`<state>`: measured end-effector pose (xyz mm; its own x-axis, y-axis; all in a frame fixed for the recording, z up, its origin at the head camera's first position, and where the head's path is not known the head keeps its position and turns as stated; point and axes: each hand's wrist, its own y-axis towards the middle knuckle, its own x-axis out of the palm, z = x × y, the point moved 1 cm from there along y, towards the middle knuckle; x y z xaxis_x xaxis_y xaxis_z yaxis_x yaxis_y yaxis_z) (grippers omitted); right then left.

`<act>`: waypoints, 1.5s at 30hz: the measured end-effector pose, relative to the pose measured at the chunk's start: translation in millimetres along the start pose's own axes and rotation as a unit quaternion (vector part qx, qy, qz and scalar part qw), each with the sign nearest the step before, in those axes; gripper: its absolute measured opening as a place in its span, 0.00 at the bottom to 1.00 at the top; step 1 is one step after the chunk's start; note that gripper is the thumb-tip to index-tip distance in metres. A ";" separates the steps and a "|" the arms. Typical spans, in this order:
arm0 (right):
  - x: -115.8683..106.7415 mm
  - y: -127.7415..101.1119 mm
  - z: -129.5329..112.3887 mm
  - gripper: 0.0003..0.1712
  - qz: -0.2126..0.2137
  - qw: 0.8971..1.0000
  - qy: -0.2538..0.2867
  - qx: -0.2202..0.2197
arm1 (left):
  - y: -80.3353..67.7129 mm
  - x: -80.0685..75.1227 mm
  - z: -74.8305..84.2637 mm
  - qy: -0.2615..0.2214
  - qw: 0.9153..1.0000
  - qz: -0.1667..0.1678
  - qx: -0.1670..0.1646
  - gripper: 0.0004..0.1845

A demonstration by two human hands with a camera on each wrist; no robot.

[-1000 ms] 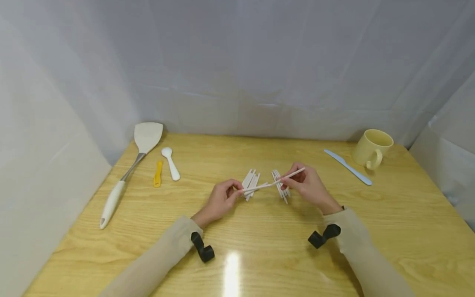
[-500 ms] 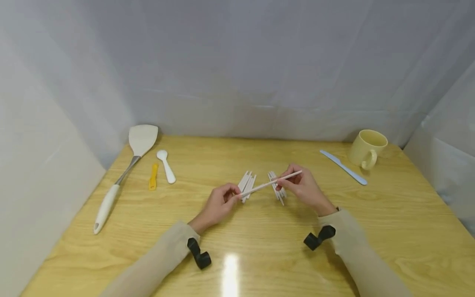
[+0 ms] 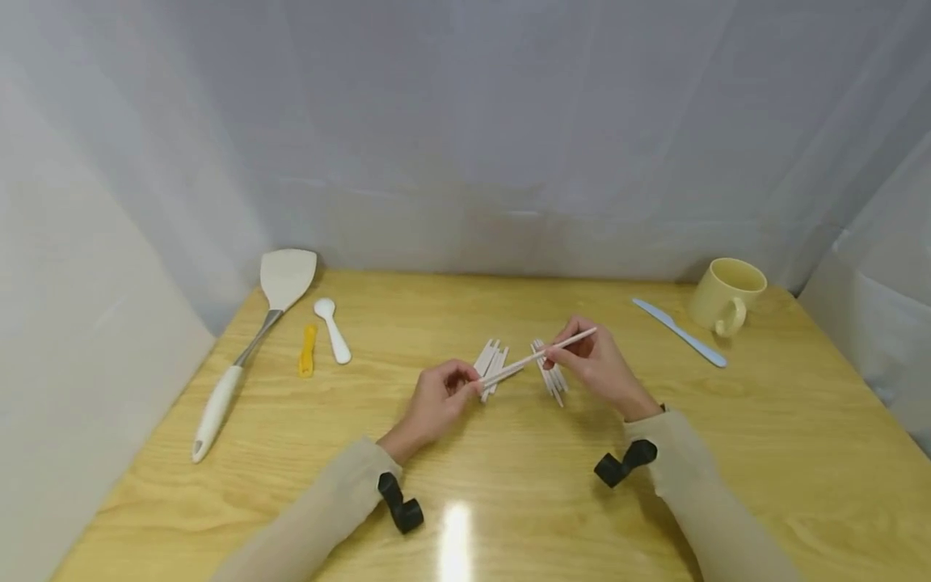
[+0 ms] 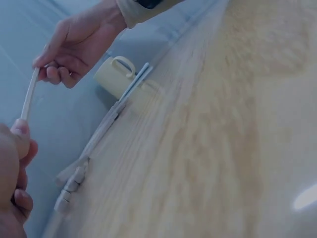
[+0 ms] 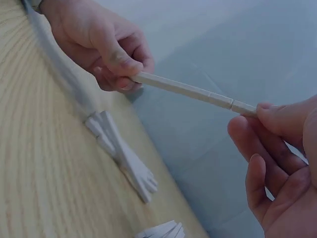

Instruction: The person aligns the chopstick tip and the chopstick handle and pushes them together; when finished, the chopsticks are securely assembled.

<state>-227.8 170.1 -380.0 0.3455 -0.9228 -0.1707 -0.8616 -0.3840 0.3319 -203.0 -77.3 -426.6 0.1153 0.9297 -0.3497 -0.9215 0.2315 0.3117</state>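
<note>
A thin white stick hangs above the wooden table, held at both ends. My left hand pinches its near end and my right hand pinches its far end. Under it lie two small piles of white sticks, one on the left and one on the right. The right wrist view shows the stick with a joint line near my right hand, and the left hand gripping the other end. In the left wrist view the stick runs from my left hand up to my right hand.
A white spatula, a white spoon and a small yellow spoon lie at the back left. A pale blue knife and a yellow mug are at the back right. Grey cloth walls close in the table.
Both hands keep the same hold on the stick over the piles. The stick has tilted only slightly, and the head view has shifted a little.
</note>
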 end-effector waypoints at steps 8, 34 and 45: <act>11.9 18.7 -9.9 0.10 0.029 0.998 -0.040 0.036 | -11.3 5.6 16.4 -0.005 0.999 -0.040 0.009 0.06; 18.1 20.8 -26.5 0.14 -0.085 0.992 -0.061 0.069 | -7.2 31.9 42.4 -0.106 0.973 -0.179 0.096 0.34; 4.8 18.3 -16.8 0.19 -0.093 0.984 -0.114 0.098 | -7.6 10.7 21.7 -0.056 0.983 -0.166 0.059 0.35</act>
<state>-235.8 158.1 -359.2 0.4313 -0.7968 -0.4233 -0.8540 -0.5118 0.0932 -186.7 -62.9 -413.5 0.4482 0.8217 -0.3521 -0.7780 0.5525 0.2990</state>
